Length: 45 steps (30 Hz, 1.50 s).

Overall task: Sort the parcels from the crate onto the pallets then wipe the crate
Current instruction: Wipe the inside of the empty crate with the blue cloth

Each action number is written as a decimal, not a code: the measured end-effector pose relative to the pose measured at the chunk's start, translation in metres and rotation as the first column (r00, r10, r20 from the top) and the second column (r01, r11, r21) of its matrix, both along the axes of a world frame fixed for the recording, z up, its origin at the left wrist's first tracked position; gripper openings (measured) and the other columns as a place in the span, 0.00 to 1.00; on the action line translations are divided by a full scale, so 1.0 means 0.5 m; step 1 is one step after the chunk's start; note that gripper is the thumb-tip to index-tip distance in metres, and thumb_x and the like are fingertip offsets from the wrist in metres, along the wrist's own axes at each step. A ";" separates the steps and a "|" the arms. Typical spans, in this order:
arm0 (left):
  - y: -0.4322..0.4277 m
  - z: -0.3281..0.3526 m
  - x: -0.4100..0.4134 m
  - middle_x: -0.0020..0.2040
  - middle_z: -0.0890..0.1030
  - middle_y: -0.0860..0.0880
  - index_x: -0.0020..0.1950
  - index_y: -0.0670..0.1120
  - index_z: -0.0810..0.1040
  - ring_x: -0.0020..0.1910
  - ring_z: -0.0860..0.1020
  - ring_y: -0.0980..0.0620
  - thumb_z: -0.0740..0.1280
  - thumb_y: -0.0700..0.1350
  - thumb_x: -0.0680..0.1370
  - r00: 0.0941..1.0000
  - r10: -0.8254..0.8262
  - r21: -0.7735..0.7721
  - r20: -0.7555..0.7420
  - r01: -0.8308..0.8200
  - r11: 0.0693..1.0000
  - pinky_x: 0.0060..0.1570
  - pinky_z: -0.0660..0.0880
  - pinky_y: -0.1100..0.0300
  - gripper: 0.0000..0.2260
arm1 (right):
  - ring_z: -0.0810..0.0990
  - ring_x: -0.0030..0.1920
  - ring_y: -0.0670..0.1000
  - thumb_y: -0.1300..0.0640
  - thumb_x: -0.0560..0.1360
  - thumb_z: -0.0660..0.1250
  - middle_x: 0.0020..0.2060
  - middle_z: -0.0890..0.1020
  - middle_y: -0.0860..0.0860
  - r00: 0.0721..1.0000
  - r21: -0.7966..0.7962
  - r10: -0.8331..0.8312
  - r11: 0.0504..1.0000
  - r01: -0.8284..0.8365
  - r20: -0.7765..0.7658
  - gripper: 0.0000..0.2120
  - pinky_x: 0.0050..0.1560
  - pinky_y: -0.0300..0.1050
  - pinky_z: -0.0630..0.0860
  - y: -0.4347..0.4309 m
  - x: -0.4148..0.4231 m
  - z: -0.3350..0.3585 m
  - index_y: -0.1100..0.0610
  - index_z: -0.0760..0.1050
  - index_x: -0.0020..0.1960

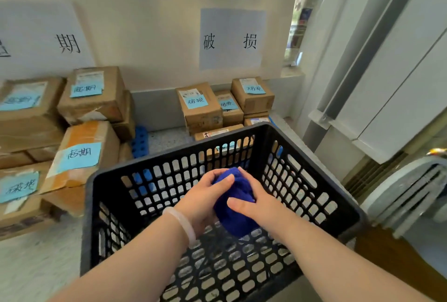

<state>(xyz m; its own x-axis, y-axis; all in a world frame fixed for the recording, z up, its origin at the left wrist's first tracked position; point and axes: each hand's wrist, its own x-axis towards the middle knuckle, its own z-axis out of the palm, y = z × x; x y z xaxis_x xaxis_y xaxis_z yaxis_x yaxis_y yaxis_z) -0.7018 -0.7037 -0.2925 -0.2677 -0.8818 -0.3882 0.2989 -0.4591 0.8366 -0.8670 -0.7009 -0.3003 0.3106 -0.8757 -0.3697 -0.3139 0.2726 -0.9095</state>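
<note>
Held over the inside of the black perforated crate [169, 156]: a bunched blue cloth [235, 214]. Left hand [203, 195], pale bangle [186, 226] at the wrist, fingers curled round the cloth's upper left. Right hand [251, 202] gripping its right side, thumb laid across it. Beyond the crate's far-left corner, brown parcels [84, 147] with blue notes, stacked beside a blue pallet [140, 142]. Behind the crate's far rim, smaller labelled parcels [200, 108].

This was a parcel sorting room. Taped cardboard parcels [93, 105] with blue handwritten labels [82, 156] stood stacked beneath paper signs [232, 39] on the wall [150, 11].
</note>
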 end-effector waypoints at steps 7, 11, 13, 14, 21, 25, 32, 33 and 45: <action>0.035 0.026 0.022 0.62 0.79 0.47 0.70 0.56 0.71 0.60 0.80 0.45 0.61 0.53 0.81 0.999 -0.001 0.076 -0.039 0.004 0.997 0.58 0.77 0.41 0.17 | 0.75 0.62 0.45 0.55 0.72 0.74 0.61 0.76 0.42 0.991 -0.079 -0.035 0.997 0.025 -0.126 0.31 0.67 0.50 0.71 0.000 0.002 0.008 0.38 0.64 0.69; 0.036 0.029 0.035 0.65 0.76 0.48 0.73 0.62 0.65 0.61 0.78 0.46 0.62 0.55 0.81 0.995 -0.046 0.061 0.090 0.041 0.997 0.57 0.78 0.41 0.21 | 0.76 0.60 0.46 0.53 0.74 0.72 0.59 0.78 0.43 0.988 -0.011 0.019 1.000 -0.020 -0.155 0.22 0.67 0.53 0.71 -0.032 -0.019 0.011 0.35 0.69 0.61; 0.034 0.028 0.045 0.67 0.75 0.49 0.74 0.64 0.63 0.61 0.77 0.48 0.63 0.56 0.80 0.979 -0.046 0.046 0.196 0.037 0.998 0.58 0.77 0.44 0.22 | 0.77 0.60 0.49 0.48 0.70 0.73 0.60 0.78 0.44 0.978 0.049 0.096 0.995 -0.089 -0.183 0.23 0.68 0.56 0.70 -0.057 -0.023 0.011 0.36 0.70 0.62; 0.035 0.026 0.051 0.68 0.74 0.50 0.74 0.64 0.61 0.62 0.77 0.49 0.63 0.57 0.80 0.966 -0.033 0.043 0.258 0.022 0.999 0.57 0.76 0.47 0.23 | 0.77 0.60 0.49 0.47 0.69 0.73 0.60 0.78 0.45 0.969 0.076 0.146 0.988 -0.133 -0.197 0.25 0.67 0.57 0.70 -0.071 -0.022 0.010 0.37 0.70 0.63; 0.134 0.030 0.126 0.67 0.73 0.58 0.73 0.68 0.60 0.60 0.74 0.57 0.60 0.60 0.80 0.805 0.256 -0.015 0.535 -0.294 0.956 0.64 0.72 0.53 0.22 | 0.80 0.56 0.50 0.48 0.75 0.71 0.57 0.79 0.46 0.788 0.180 0.547 0.837 -0.517 -0.283 0.18 0.64 0.53 0.74 -0.129 0.024 0.003 0.33 0.69 0.59; 0.233 0.052 0.131 0.66 0.74 0.61 0.67 0.71 0.66 0.67 0.71 0.57 0.61 0.59 0.80 0.615 0.523 -0.157 0.590 -0.549 0.821 0.71 0.66 0.48 0.16 | 0.79 0.57 0.49 0.46 0.76 0.69 0.58 0.79 0.46 0.661 0.224 0.696 0.717 -0.660 -0.281 0.20 0.66 0.51 0.73 -0.131 0.057 -0.030 0.38 0.68 0.65; 0.384 0.033 0.104 0.69 0.71 0.59 0.74 0.61 0.66 0.70 0.67 0.55 0.59 0.58 0.80 -0.164 0.441 -0.451 0.882 -0.562 0.693 0.68 0.62 0.57 0.21 | 0.80 0.57 0.47 0.49 0.77 0.69 0.57 0.80 0.45 0.429 0.266 0.888 0.460 -0.847 -0.167 0.15 0.65 0.47 0.73 -0.082 0.124 -0.086 0.38 0.71 0.62; 0.389 0.023 0.104 0.71 0.68 0.58 0.76 0.60 0.64 0.72 0.64 0.54 0.57 0.58 0.81 -0.110 0.388 -0.369 0.915 -0.616 0.696 0.70 0.59 0.57 0.22 | 0.79 0.57 0.47 0.50 0.77 0.68 0.57 0.80 0.45 0.405 0.251 0.902 0.431 -0.867 -0.153 0.16 0.65 0.46 0.73 -0.070 0.136 -0.089 0.39 0.71 0.62; 0.367 -0.028 0.088 0.67 0.72 0.61 0.74 0.64 0.66 0.66 0.69 0.61 0.46 0.67 0.76 0.011 0.452 -0.290 0.892 -0.753 0.590 0.65 0.64 0.60 0.28 | 0.79 0.52 0.38 0.57 0.77 0.69 0.53 0.80 0.38 0.240 0.070 0.957 0.232 -0.970 0.165 0.18 0.50 0.30 0.76 0.072 0.244 -0.090 0.38 0.75 0.61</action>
